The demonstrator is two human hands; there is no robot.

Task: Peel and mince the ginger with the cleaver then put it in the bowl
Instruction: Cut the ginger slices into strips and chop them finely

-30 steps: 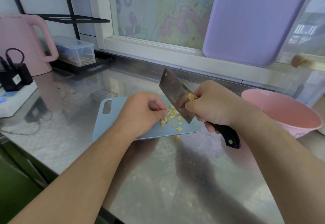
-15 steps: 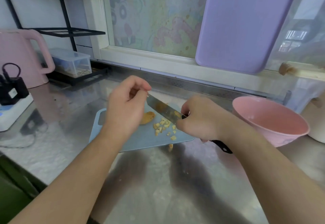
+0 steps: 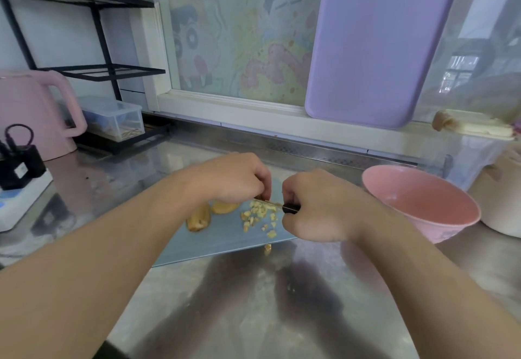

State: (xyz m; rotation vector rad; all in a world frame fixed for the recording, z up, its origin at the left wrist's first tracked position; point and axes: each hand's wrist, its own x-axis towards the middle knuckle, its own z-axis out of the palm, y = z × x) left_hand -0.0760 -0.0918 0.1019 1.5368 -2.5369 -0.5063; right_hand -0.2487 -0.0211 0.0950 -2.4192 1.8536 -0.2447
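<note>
The cleaver (image 3: 277, 205), seen edge-on with only its spine and black handle showing, is gripped in the curled right hand (image 3: 315, 206) over the blue cutting board (image 3: 225, 239), while the left hand (image 3: 234, 178) is curled with its fingertips set against the blade's far end. Minced ginger (image 3: 258, 215) is scattered on the board beside two peel pieces (image 3: 210, 213), one bit (image 3: 267, 249) lying off its near edge on the steel bench (image 3: 253, 302). The pink bowl (image 3: 423, 203) is set on the bench just right of the right hand.

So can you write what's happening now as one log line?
step: mincing | right hand: grips cleaver | left hand: on blade | ginger bits: on board | bowl: empty
</note>
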